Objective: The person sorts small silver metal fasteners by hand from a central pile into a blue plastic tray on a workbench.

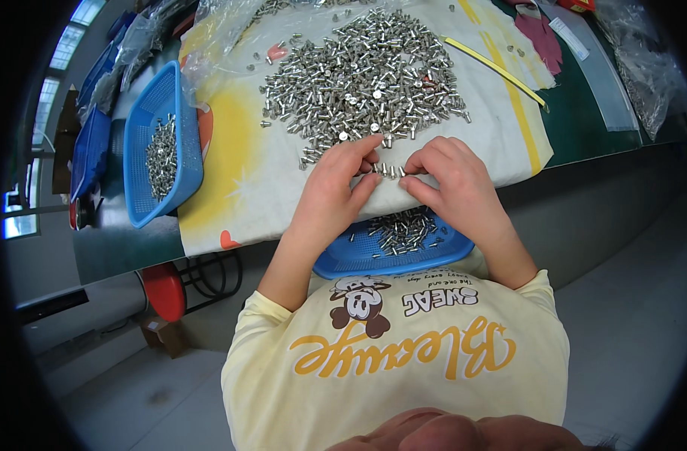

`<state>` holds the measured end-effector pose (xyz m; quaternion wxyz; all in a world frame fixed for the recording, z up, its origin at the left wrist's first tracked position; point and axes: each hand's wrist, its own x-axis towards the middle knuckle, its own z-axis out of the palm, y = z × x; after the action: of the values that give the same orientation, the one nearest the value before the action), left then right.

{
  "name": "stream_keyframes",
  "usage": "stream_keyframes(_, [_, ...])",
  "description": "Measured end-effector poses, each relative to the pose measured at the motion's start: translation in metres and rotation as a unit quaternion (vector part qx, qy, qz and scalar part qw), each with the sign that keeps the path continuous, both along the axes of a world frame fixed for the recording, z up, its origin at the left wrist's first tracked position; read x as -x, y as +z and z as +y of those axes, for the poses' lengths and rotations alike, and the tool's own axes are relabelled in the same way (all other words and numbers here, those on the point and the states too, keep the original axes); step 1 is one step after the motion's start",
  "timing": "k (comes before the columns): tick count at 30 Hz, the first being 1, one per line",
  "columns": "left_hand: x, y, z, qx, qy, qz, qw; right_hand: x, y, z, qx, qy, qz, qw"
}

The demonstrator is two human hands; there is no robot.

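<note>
A green-topped worktable spans the view, largely covered by a pale cloth with yellow patches and stripes. On the cloth, beyond the hands, spreads a broad heap of silvery headed fasteners, too small to tell whether screws or rivets. A blue perforated plastic basket stands at the cloth's left side, with similar fasteners inside; another blue basket, also part-filled, sits below the hands, between the table edge and the person's body. The left hand is curled, thumb and forefinger a little apart; the right hand has thumb and forefinger narrowed nearly together. A slim yellow strip lies slantwise right of the heap. Smallest, a short row of fasteners is between the two hands' fingertips, at the cloth's near part; whether either hand grips its end pieces, I cannot tell.
</note>
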<state>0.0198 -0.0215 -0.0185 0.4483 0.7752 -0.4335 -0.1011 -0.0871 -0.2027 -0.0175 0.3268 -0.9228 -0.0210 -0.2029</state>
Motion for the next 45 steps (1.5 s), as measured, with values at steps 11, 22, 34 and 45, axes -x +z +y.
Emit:
stream_keyframes(11, [0.005,0.003,0.002,-0.005,-0.007,0.044,0.999,-0.002,-0.004,-0.001,-0.006,0.009,0.012,1.000])
stream_keyframes(22, [0.005,0.004,0.002,-0.019,-0.014,0.021,1.000,-0.003,-0.004,0.000,-0.007,0.006,-0.008,1.000])
stream_keyframes(34, [0.008,-0.002,0.001,0.001,-0.003,0.031,1.000,-0.001,-0.003,0.002,-0.044,0.042,0.003,0.998])
stream_keyframes(45, [0.010,0.000,0.018,-0.017,0.041,-0.029,0.999,0.001,0.002,0.011,-0.074,0.033,0.024,0.996])
